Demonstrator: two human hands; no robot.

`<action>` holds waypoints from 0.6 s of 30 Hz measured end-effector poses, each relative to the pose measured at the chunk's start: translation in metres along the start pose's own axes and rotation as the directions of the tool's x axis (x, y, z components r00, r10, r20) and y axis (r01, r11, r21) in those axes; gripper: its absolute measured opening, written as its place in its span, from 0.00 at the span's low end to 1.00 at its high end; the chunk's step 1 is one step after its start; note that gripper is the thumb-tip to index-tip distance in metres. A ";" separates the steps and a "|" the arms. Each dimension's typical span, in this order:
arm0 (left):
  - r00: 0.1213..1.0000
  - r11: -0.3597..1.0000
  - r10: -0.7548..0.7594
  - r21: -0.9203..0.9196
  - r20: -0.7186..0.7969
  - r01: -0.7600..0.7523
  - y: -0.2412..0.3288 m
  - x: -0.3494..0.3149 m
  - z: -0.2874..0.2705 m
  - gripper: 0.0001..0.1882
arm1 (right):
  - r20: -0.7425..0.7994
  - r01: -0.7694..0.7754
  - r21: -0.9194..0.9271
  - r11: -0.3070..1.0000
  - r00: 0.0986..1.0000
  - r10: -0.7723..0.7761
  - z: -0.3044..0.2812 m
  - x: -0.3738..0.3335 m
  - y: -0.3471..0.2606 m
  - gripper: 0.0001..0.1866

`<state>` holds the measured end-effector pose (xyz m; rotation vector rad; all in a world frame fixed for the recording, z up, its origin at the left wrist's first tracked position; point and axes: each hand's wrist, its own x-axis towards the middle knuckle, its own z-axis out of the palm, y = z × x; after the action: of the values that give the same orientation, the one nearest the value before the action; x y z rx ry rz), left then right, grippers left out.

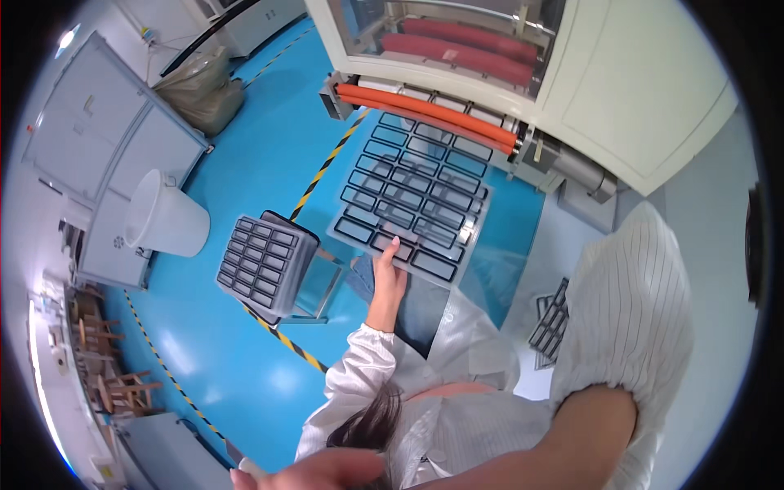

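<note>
A clear plastic sheet point(406, 218) with rows of black rectangular frames slopes down from the orange rollers point(429, 116) of a machine. My left hand point(390, 282) is closed on its near edge, thumb on top and the other fingers hidden underneath. My right arm bends across the front of my body. Close to the camera, my right hand point(327, 469) shows at the bottom edge, away from the sheet. It is partly cut off and blurred, so its grip is unclear.
Left of me, a stack of similar framed sheets point(258, 260) rests on a metal-legged stool point(322, 302). Beyond are a white bucket point(167, 214) and a large bag point(200, 90). More framed pieces point(552, 327) lie on a pale surface at right. Striped tape point(322, 175) crosses the blue floor.
</note>
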<state>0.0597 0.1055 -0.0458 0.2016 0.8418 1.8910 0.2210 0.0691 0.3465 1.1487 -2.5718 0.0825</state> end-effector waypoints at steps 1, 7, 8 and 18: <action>1.000 1.000 -0.014 -0.004 -0.002 0.014 0.000 0.001 -0.005 0.15 | -0.017 -0.032 -0.301 0.953 0.999 0.028 -0.004 -0.007 0.001 0.06; 1.000 0.991 -0.004 -0.132 0.000 0.004 -0.025 0.010 0.003 0.16 | -0.599 -0.684 -0.444 0.578 0.707 0.376 0.035 0.007 -0.028 0.09; 1.000 0.993 0.016 -0.113 0.012 -0.014 -0.026 0.013 0.002 0.14 | -0.537 -0.609 -0.401 0.684 0.761 0.364 0.030 0.013 -0.026 0.06; 0.994 0.991 0.087 -0.100 -0.060 -0.092 0.015 -0.025 -0.029 0.28 | -0.146 -0.217 -0.199 0.956 0.971 0.190 0.104 0.013 0.015 0.10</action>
<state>0.0470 0.0669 -0.0522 0.1261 0.7808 2.0266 0.1741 0.0505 0.2532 0.7736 -2.5071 -0.0718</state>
